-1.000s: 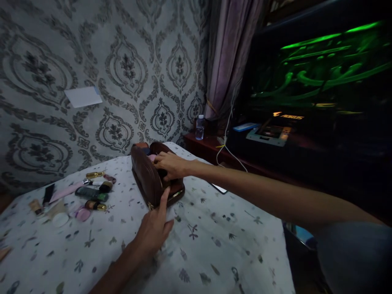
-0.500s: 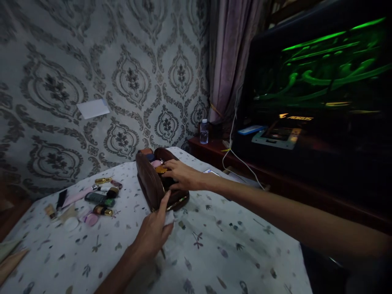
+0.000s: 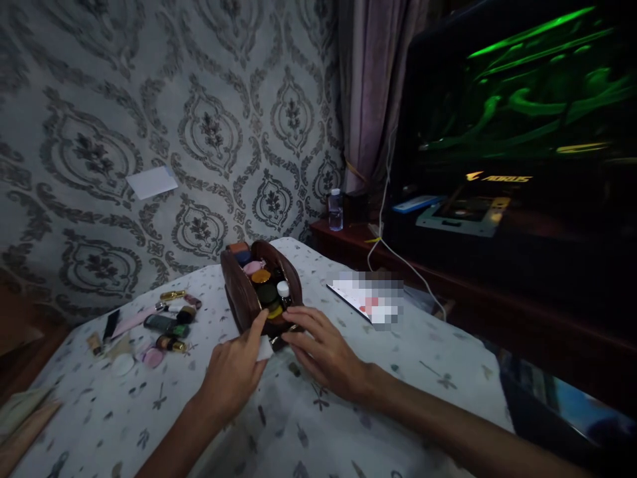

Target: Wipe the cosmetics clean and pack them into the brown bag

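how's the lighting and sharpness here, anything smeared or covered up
In the head view, light is dim, darkest at right around the green glow; in the head view, wallpaper blurs toward the left edge; also in the head view, pixelation partly covers the flat device right of the bag.

right hand (image 3: pixel 323 348) drawn back to near end of brown bag (image 3: pixel 237 291), white-capped bottle (image 3: pixel 283 290) now visible inside

Bag (image 3: pixel 239 292) on cloth (image 3: pixel 418 338); cosmetics (image 3: pixel 164 324) left, bottle (image 3: pixel 336 212) behind right.
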The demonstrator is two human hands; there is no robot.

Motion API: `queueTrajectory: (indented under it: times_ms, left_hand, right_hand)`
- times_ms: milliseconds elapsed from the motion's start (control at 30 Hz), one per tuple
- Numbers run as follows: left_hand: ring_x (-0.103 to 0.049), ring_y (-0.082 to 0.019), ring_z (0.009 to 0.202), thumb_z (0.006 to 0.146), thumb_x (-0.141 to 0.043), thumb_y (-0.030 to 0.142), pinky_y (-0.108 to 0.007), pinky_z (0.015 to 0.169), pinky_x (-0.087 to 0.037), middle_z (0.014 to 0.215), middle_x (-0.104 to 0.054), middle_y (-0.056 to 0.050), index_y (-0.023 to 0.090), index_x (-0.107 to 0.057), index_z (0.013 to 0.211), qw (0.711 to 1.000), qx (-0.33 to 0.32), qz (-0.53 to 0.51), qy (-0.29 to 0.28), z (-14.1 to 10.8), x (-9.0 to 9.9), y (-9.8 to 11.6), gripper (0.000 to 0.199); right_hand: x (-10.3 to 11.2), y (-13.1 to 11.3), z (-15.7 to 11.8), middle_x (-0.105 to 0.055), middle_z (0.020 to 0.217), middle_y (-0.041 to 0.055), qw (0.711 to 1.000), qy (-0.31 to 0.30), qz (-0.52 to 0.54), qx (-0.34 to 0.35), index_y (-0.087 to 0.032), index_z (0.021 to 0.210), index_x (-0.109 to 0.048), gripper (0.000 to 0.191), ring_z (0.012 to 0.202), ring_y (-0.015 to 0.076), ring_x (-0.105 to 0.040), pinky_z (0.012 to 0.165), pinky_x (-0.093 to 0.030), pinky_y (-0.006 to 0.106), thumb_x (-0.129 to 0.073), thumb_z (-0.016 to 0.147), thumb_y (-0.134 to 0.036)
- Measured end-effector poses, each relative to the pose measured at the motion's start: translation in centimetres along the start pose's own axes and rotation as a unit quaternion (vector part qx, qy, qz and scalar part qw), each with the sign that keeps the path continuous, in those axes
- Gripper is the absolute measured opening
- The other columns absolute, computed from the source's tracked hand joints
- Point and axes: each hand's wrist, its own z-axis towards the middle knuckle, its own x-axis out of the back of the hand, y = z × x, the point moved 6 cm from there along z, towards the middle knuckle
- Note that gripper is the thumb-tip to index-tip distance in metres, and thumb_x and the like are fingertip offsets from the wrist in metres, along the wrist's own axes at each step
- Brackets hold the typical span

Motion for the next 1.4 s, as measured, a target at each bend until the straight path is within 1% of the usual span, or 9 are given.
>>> queueTrajectory:
  times_ms: [133, 233, 400, 500, 667, 867, 1100, 1300, 1400]
  left_hand:
    - [-0.069, -0.026, 0.1, 0.083, -0.046, 0.013, -0.035, 0.081, -0.053, 0.124, -0.068, -0.01, 0.024, -0.017, 0.153, 0.997, -0.027, -0.06, 0.027, -1.0, -2.3, -0.9, 0.077]
    - [-0.064, -0.025, 0.113, 0.082, -0.045, 0.012, -0.036, 0.088, -0.054, 0.133, -0.062, -0.01, 0.023, -0.027, 0.148, 0.987, -0.055, -0.108, 0.106, -2.3, -4.3, -2.5, 0.069]
    - [-0.06, -0.025, 0.111, 0.088, -0.044, 0.013, -0.039, 0.09, -0.054, 0.117, -0.065, -0.009, 0.021, -0.051, 0.13, 0.98, -0.058, -0.103, 0.162, -3.8, -6.6, -3.6, 0.044]
    - [-0.056, -0.027, 0.11, 0.093, -0.052, 0.029, -0.042, 0.091, -0.052, 0.118, -0.062, -0.011, 0.02, -0.055, 0.128, 0.979, -0.095, -0.096, 0.151, -3.9, -6.8, -2.8, 0.036]
    - [-0.049, -0.032, 0.12, 0.086, -0.057, 0.06, -0.053, 0.098, -0.046, 0.132, -0.055, -0.015, 0.02, -0.05, 0.138, 0.979, -0.123, -0.087, 0.135, -3.9, -7.0, -2.3, 0.065]
    - [-0.051, -0.026, 0.113, 0.1, -0.038, 0.023, -0.047, 0.096, -0.049, 0.122, -0.057, -0.013, 0.018, -0.053, 0.133, 0.978, -0.092, -0.073, 0.17, -4.0, -6.5, -2.1, 0.037]
    - [-0.055, -0.024, 0.103, 0.096, -0.046, 0.021, -0.042, 0.088, -0.054, 0.109, -0.058, -0.009, 0.02, -0.058, 0.122, 0.98, -0.069, -0.072, 0.173, -4.1, -6.1, -2.5, 0.028]
    - [-0.055, -0.025, 0.104, 0.097, -0.047, 0.024, -0.042, 0.088, -0.054, 0.111, -0.059, -0.01, 0.017, -0.061, 0.112, 0.977, -0.063, -0.083, 0.188, -4.1, -6.7, -3.0, 0.022]
    - [-0.052, -0.026, 0.116, 0.096, -0.048, 0.021, -0.042, 0.097, -0.051, 0.124, -0.057, -0.013, 0.016, -0.059, 0.12, 0.976, -0.057, -0.095, 0.186, -3.9, -6.8, -4.0, 0.027]
  right_hand:
    - [-0.4, -0.4, -1.6, -0.058, 0.13, 0.018, 1.0, 0.01, -0.009, -0.002, -0.017, 0.11, -0.059, 0.027, 0.132, 0.0272, -0.047, 0.098, -0.053, 0.048, -0.051, 0.087, -0.003]
    - [-0.4, -0.3, -2.2, -0.06, 0.13, 0.0172, 1.0, 0.007, -0.001, -0.012, -0.018, 0.109, -0.06, 0.029, 0.131, 0.0265, -0.049, 0.098, -0.053, 0.048, -0.051, 0.086, -0.002]
    - [-0.8, 0.2, -2.4, -0.067, 0.117, 0.0137, 0.999, -0.003, 0.043, -0.024, -0.018, 0.11, -0.06, 0.027, 0.118, 0.0242, -0.058, 0.095, -0.054, 0.043, -0.052, 0.088, -0.005]
    - [-1.6, 0.2, -2.5, -0.071, 0.097, 0.0088, 0.995, -0.042, 0.09, -0.021, -0.021, 0.112, -0.059, 0.027, 0.1, 0.0214, -0.065, 0.086, -0.057, 0.037, -0.048, 0.091, -0.008]
    - [-3.1, -0.2, -3.2, -0.064, 0.067, 0.0028, 0.99, -0.115, 0.079, -0.017, -0.019, 0.103, -0.061, 0.021, 0.063, 0.0169, -0.062, 0.055, -0.05, 0.026, -0.043, 0.094, -0.012]
    - [-4.3, -0.5, -3.5, -0.067, 0.07, 0.0048, 0.983, -0.162, 0.088, -0.022, -0.018, 0.1, -0.064, 0.024, 0.062, 0.0174, -0.064, 0.056, -0.05, 0.027, -0.042, 0.093, -0.01]
    - [-6.8, -0.7, -0.6, -0.073, 0.074, 0.0034, 0.943, -0.196, 0.207, -0.171, -0.021, 0.091, -0.069, 0.023, 0.065, 0.0181, -0.068, 0.059, -0.052, 0.027, -0.046, 0.09, -0.019]
    - [-12.2, -1.1, 3.4, -0.064, 0.055, -0.0011, 0.874, -0.149, 0.33, -0.324, -0.016, 0.092, -0.068, 0.024, 0.052, 0.0155, -0.061, 0.053, -0.048, 0.025, -0.048, 0.087, -0.029]
    - [-14.6, -1.7, 4.3, -0.066, 0.059, 0.0001, 0.873, -0.124, 0.331, -0.336, -0.015, 0.095, -0.068, 0.026, 0.053, 0.0162, -0.062, 0.053, -0.048, 0.026, -0.048, 0.087, -0.03]
